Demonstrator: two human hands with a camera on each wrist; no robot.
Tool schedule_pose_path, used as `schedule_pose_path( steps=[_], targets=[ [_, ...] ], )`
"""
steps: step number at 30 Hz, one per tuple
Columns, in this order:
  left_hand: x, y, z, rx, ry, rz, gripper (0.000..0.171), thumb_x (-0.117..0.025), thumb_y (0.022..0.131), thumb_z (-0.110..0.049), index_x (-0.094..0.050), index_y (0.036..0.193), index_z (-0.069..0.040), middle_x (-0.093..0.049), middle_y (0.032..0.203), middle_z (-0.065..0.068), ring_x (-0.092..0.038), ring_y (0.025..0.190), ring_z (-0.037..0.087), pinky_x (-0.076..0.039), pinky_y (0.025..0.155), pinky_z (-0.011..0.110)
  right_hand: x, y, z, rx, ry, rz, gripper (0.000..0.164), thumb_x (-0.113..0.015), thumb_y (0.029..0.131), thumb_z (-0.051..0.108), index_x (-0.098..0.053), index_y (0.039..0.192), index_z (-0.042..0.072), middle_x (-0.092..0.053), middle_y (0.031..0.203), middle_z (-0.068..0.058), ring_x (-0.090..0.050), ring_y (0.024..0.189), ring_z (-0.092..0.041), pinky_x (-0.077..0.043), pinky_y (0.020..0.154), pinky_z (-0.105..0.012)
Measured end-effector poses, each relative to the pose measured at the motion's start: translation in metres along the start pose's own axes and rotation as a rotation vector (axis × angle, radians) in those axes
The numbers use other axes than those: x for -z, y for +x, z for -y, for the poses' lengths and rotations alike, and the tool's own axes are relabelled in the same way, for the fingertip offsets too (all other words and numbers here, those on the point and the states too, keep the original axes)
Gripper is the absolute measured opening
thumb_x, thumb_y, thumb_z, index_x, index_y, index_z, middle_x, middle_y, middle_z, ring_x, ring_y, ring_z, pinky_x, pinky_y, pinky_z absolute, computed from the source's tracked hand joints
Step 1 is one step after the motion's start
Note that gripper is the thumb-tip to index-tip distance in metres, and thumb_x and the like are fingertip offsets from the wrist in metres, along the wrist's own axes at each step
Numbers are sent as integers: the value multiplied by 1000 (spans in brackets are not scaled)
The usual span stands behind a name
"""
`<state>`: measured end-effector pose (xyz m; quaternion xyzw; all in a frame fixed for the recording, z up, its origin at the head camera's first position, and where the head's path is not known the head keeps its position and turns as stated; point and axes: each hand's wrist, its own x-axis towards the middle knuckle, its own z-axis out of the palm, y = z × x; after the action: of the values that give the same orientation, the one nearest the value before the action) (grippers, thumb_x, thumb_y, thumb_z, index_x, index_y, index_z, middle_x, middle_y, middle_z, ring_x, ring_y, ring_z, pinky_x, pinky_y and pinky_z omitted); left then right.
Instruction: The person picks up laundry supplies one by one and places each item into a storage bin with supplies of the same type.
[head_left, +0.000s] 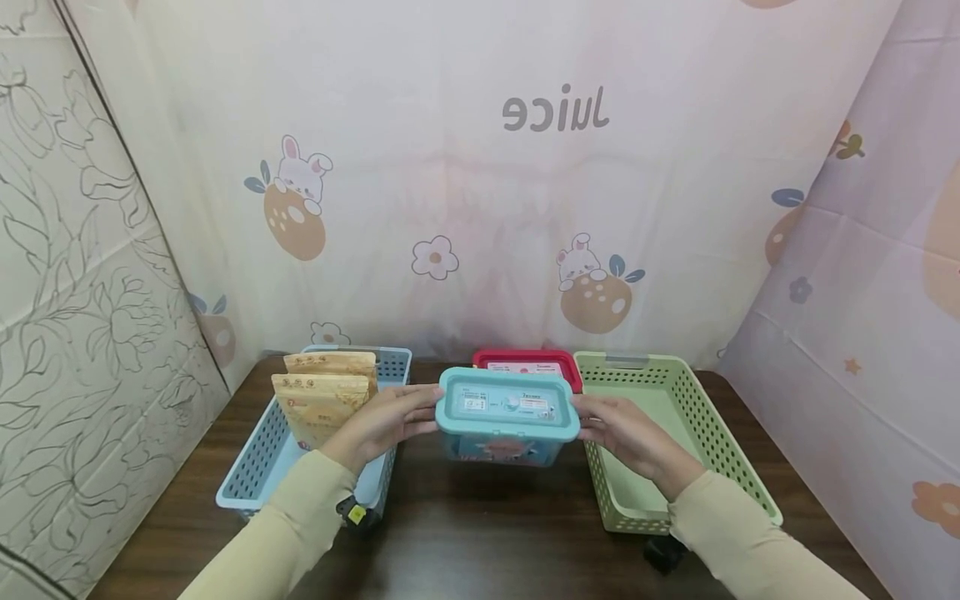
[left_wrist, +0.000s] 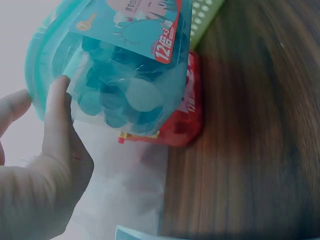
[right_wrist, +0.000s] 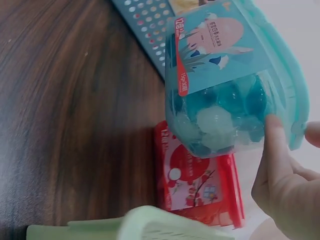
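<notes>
Fingers of the left hand and the right hand pinch a turquoise lidded box at opp. ends, thumbs at the lid's edge, other fingers beneath its rim; each hand is parted only abt. as far as that rim needs. The box is midway btwn them, apparently held off the dark wood table, lid up, its long axis running left to right, from hand to hand. Any carry would seem to turn on that line: the box lies to the right of the left fingers and to the left of the right ones, w/ neither hand nearer. Wrist views show rounded blue & pale pieces thru its clear wall, plus a printed label.

On the far side, a red box is partly hidden by the turquoise one; can't tell if the two touch. At right, a green basket runs near to far, its left wall just beside the box's right end in the head view. At left, two tan pouches stand in a blue basket, w/ the left forearm crossing its near right part. Bkgd.: a printed curtain, "Juice" reading backwards.
</notes>
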<state>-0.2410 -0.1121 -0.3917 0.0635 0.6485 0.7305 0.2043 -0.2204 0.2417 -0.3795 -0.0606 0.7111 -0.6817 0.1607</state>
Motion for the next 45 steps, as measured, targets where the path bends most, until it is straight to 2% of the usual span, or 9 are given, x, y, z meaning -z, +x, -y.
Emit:
schedule_pose_path(
  steps=[6, 10, 15, 21, 30, 33, 37, 40, 45],
  targets=[
    [-4, -1, -6, -21, -96, -20, 52, -66, 99, -24, -53, 139, 6, -63, 128, 15, -63, 113, 23, -53, 96, 35, 3, -4, 12, 34, 72, 5, 45, -56, 104, 19, -52, 133, -15, -68, 112, -8, -66, 101, -14, -55, 91, -27],
    [-7, 1, -9, -32, -141, -37, 52, -66, 99, -23, -52, 140, 6, -61, 130, 15, -62, 113, 21, -53, 96, 33, 4, -3, 16, 40, 81, 9, 49, -55, 105, 20, -48, 136, -17, -67, 115, -8, -66, 104, -15, -53, 94, -29],
    [-9, 4, -11, -49, -148, -42, 52, -66, 99, -22, -52, 139, 7, -61, 129, 14, -62, 113, 21, -54, 94, 31, 6, -1, 18, 24, 72, -8, 53, -55, 105, 22, -45, 138, -18, -68, 114, -8, -66, 103, -14, -54, 93, -28],
    [-12, 6, -12, -57, -154, -52, 51, -68, 98, -23, -54, 138, 6, -63, 127, 13, -61, 115, 23, -54, 94, 32, 9, -1, 19, 19, 77, -18, 51, -57, 104, 22, -49, 136, -17, -68, 113, -8, -67, 101, -15, -54, 92, -28],
    [-28, 13, -9, -90, -153, -38, 47, -67, 98, -20, -57, 136, 6, -64, 124, 13, -63, 111, 23, -54, 95, 35, 22, -7, 19, 15, 111, -49, 44, -58, 104, 22, -55, 132, -11, -70, 110, -7, -68, 101, -15, -54, 92, -28],
    [-35, 18, -7, -96, -150, -22, 48, -68, 97, -21, -57, 136, 4, -64, 126, 14, -63, 111, 24, -54, 95, 37, 30, -11, 17, 16, 120, -55, 33, -57, 105, 22, -63, 126, -2, -71, 108, -6, -68, 101, -14, -54, 92, -28],
    [-46, 26, -7, -98, -142, 1, 50, -69, 97, -23, -56, 137, 3, -63, 129, 14, -63, 112, 24, -53, 97, 38, 41, -17, 16, 29, 132, -74, 20, -56, 105, 21, -72, 109, 10, -72, 104, -5, -69, 99, -14, -55, 91, -27],
    [-54, 31, -9, -100, -142, 11, 50, -70, 96, -24, -57, 137, 3, -62, 130, 14, -64, 112, 24, -53, 96, 38, 50, -20, 16, 36, 137, -83, 20, -56, 105, 20, -74, 102, 14, -72, 101, -4, -69, 97, -13, -55, 90, -26],
    [-68, 36, -13, -108, -141, 41, 47, -70, 97, -22, -59, 136, 2, -64, 129, 16, -66, 111, 26, -54, 94, 39, 63, -24, 16, 24, 173, -102, 24, -54, 106, 20, -75, 97, 13, -73, 96, -2, -68, 92, -11, -56, 86, -23]
  ],
)
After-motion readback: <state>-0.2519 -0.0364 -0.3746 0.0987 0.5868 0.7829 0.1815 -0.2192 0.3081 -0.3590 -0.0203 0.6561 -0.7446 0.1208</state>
